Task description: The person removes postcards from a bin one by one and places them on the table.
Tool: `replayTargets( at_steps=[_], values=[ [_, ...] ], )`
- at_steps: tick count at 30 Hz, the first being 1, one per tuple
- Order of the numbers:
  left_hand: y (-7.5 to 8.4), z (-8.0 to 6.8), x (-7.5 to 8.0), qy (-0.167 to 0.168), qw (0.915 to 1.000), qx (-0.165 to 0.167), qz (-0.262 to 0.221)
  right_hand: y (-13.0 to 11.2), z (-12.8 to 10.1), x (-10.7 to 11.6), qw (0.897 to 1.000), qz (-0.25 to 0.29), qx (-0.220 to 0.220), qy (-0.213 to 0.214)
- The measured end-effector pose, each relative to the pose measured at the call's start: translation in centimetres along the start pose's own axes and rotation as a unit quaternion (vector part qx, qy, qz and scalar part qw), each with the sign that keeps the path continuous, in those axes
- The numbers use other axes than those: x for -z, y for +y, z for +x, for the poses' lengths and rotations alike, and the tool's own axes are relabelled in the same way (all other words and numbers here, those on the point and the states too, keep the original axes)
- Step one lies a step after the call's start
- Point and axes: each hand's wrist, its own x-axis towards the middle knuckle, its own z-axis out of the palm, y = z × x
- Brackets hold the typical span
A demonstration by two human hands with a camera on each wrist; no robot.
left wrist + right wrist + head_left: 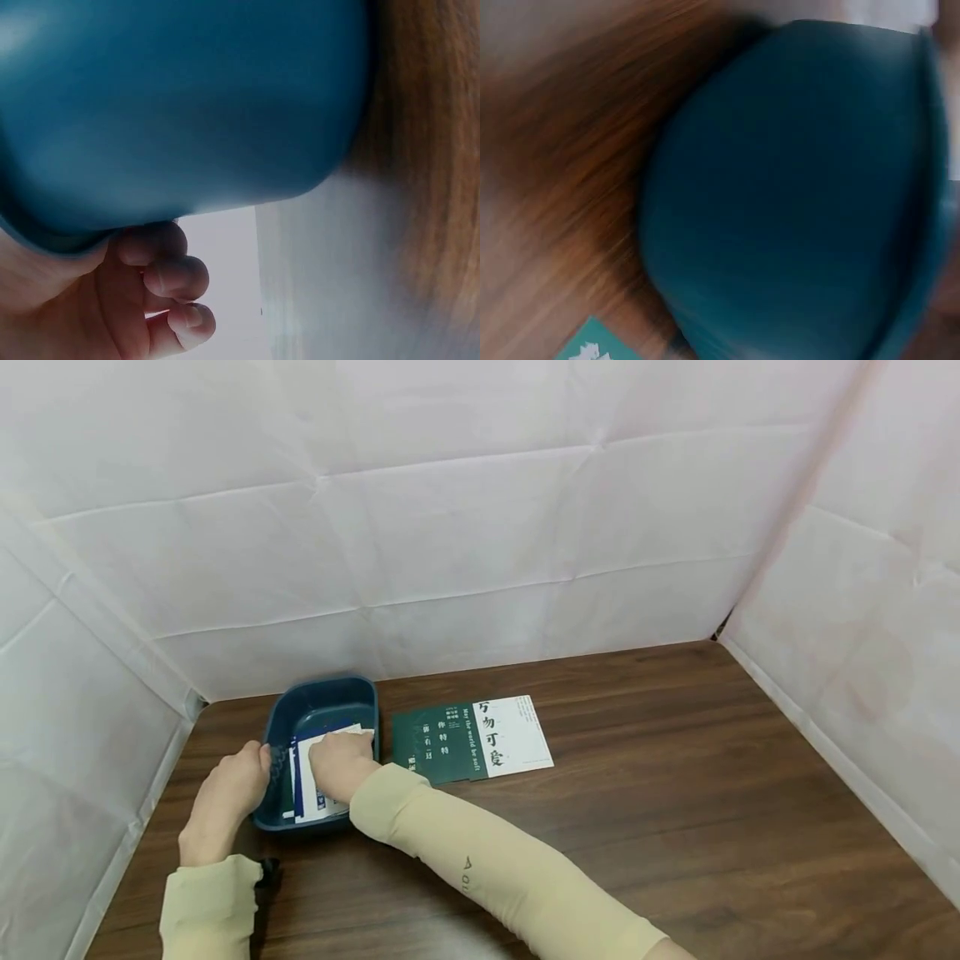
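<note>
A dark blue plastic bin (330, 693) stands on the wooden table at the left, with several white and blue cards (306, 789) stacked in it. My left hand (251, 768) grips the bin's left rim. In the left wrist view its fingers (169, 274) curl under the bin's outer wall (187, 112). My right hand (341, 756) reaches into the bin, its fingers curled down on the top white card (352, 732). The right wrist view is blurred and shows mostly the bin's side (795, 195).
A large green and white card with printed characters (472, 739) lies flat just right of the bin; its corner (592, 346) shows in the right wrist view. White sheet walls (480, 527) close in the table on the back, left and right.
</note>
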Motion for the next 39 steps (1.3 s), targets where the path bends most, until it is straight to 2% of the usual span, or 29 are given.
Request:
replayTargets(
  at_steps=[3, 7, 12, 16, 20, 26, 32, 39],
  values=[
    [0.1, 0.1, 0.0, 0.002, 0.9999, 0.0, 0.011, -0.4, 0.4, -0.4, 0.999, -0.013, -0.028, -0.005],
    [0.3, 0.0, 0.1, 0.002, 0.9996, 0.01, 0.025, -0.5, 1.1, -0.5, 0.997, -0.003, -0.073, -0.013],
    [0.3, -0.2, 0.1, -0.001, 0.9994, 0.02, 0.028, -0.3, 1.6, -0.7, 0.992, 0.057, -0.11, -0.023],
    [0.3, -0.2, 0.0, 0.0, 0.9995, 0.02, 0.025, -0.1, 1.7, -0.9, 0.988, 0.083, -0.128, -0.027],
    [0.3, -0.3, 0.1, -0.001, 0.9994, 0.021, 0.026, -0.1, 2.0, -1.3, 0.986, 0.096, -0.134, -0.009],
    [0.4, -0.3, 0.1, 0.001, 0.9994, 0.019, 0.03, 0.2, 2.4, -1.2, 0.976, 0.168, -0.137, 0.023],
    [0.3, -0.3, 0.1, -0.007, 0.9992, 0.024, 0.031, 1.2, 1.9, -0.3, 0.969, 0.222, -0.086, 0.067],
    [0.3, -0.2, 0.3, -0.015, 0.9994, 0.021, 0.021, 2.1, 1.4, 0.3, 0.947, 0.301, -0.095, 0.065]
  ],
)
